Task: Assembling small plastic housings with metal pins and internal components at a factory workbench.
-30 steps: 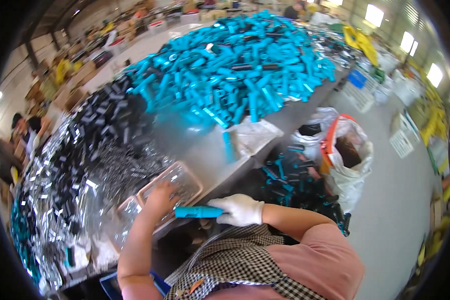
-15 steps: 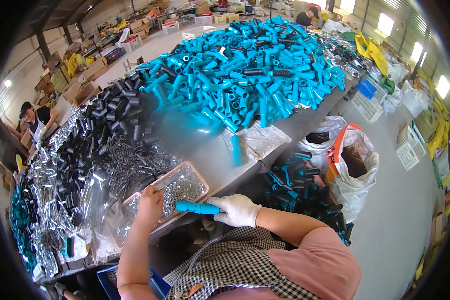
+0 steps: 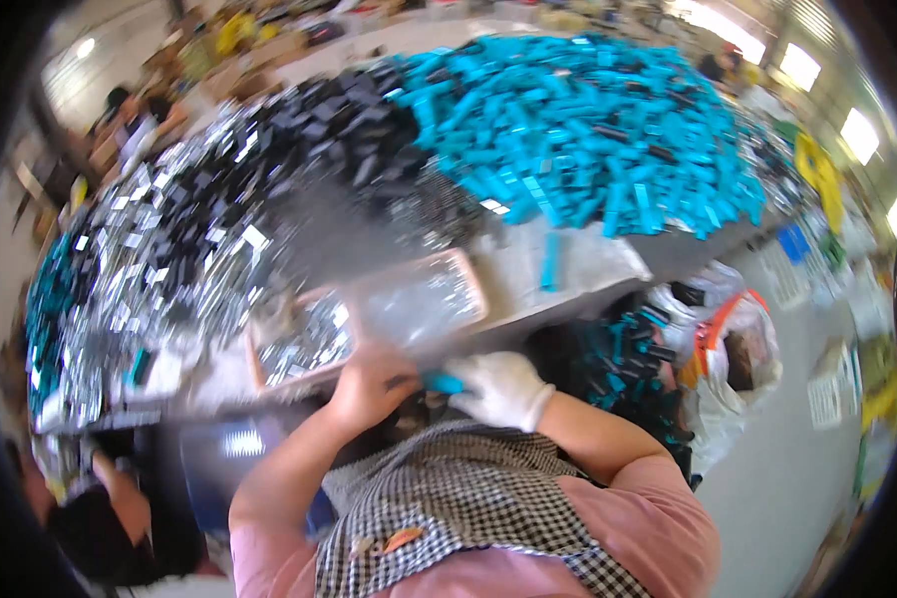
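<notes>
In my gloved right hand (image 3: 503, 389) is a teal plastic tube-shaped handle (image 3: 443, 383), held in front of my apron, low beside the table edge. My bare left hand (image 3: 374, 384) is closed at the handle's left end. A thin dark piece shows at its fingertips, too blurred to name. Just beyond my left hand, a pink-rimmed tray (image 3: 468, 267) has two compartments holding small shiny metal parts. One loose teal handle (image 3: 549, 261) lies on the pale sheet at the table's near side.
A large heap of teal handles (image 3: 588, 130) covers the far right of the table. Left of it lie black sleeves (image 3: 339, 125) and silver metal pieces (image 3: 159, 229). Beside the table, right, are black-and-teal parts (image 3: 608, 364) and white sacks (image 3: 757, 349). People (image 3: 135, 125) (image 3: 100, 518) are at left.
My view has swung left, so the table contents shift right. My left hand has come over from the tray to the handle's end, and the handle now sits mostly covered between both hands.
</notes>
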{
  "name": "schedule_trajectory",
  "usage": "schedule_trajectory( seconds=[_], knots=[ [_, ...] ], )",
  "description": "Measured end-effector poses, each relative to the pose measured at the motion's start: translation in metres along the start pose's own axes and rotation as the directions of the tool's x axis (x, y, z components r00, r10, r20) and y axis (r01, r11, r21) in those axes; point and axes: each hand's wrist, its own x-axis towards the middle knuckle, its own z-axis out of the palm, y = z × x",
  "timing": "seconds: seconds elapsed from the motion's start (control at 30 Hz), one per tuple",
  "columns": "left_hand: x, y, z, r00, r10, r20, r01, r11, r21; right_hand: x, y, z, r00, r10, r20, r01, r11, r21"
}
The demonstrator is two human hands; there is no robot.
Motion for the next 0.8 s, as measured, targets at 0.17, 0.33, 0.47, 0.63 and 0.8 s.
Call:
schedule_trajectory(
  seconds=[0.17,0.33,0.47,0.63,0.8],
  knots=[
    [-0.025,0.005,0.014,0.996,0.006,-0.085,-0.008,1.0,-0.025,-0.001,-0.009,0.005,0.994,-0.069,-0.083,0.074,0.996,0.059],
    [-0.051,0.006,0.027,0.981,0.193,0.015,-0.191,0.955,0.229,-0.009,0.009,0.021,0.979,0.049,0.199,-0.148,0.841,0.521],
    [-0.06,0.005,0.011,0.954,0.291,0.078,-0.301,0.929,0.215,-0.001,0.002,0.011,0.905,0.066,0.42,-0.33,0.731,0.597],
    [-0.049,-0.006,0.023,0.9,0.433,0.061,-0.428,0.846,0.319,0.003,-0.001,0.004,0.743,-0.027,0.669,-0.57,0.499,0.652],
    [0.0,-0.018,0.038,0.973,0.2,0.115,-0.222,0.946,0.237,-0.011,0.018,0.012,0.923,0.038,0.383,-0.269,0.774,0.572]
  ],
)
